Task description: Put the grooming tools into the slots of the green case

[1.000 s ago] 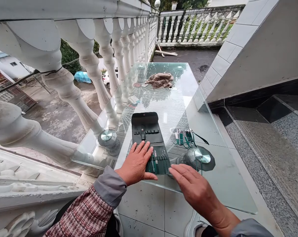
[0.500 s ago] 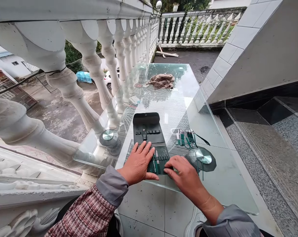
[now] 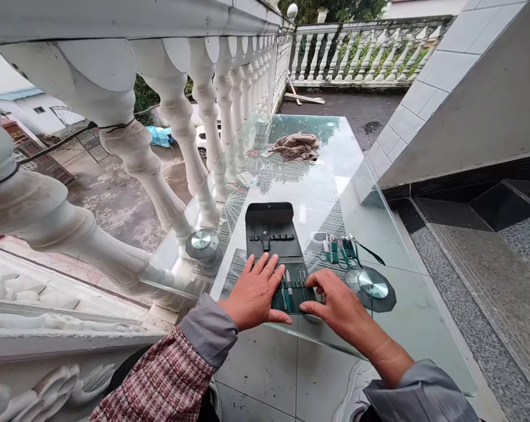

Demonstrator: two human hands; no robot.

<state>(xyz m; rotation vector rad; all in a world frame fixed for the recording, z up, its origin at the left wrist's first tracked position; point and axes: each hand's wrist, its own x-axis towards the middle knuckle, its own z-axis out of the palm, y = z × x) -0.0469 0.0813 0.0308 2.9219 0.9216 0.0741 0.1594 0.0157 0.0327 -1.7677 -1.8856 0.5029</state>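
Note:
A dark manicure case [image 3: 274, 243] lies unfolded on the glass table. My left hand [image 3: 255, 296] rests flat on its lower left part, fingers spread, covering some of it. Several slim manicure tools [image 3: 286, 290] sit in the loops of the lower panel, while the upper panel's loops show no tools. At the panel's right edge, my right hand [image 3: 335, 302] is curled, thumb and index finger around the lower end of a slim tool [image 3: 303, 281], partly hidden. Right of the case lie nail clippers [image 3: 334, 249], green-handled scissors [image 3: 347, 259] and a dark-handled tool [image 3: 368, 249].
A crumpled brown cloth [image 3: 295, 146] lies toward the far end of the glass table [image 3: 405, 334]. Near it is a small card [image 3: 247, 179]. White balusters [image 3: 135, 158] run along the left; stone steps [image 3: 462, 258] rise at the right.
The view has shifted slightly, so everything sits farther right. My right thumb and index finger are a little farther apart at the case's edge. My left hand stays on the case.

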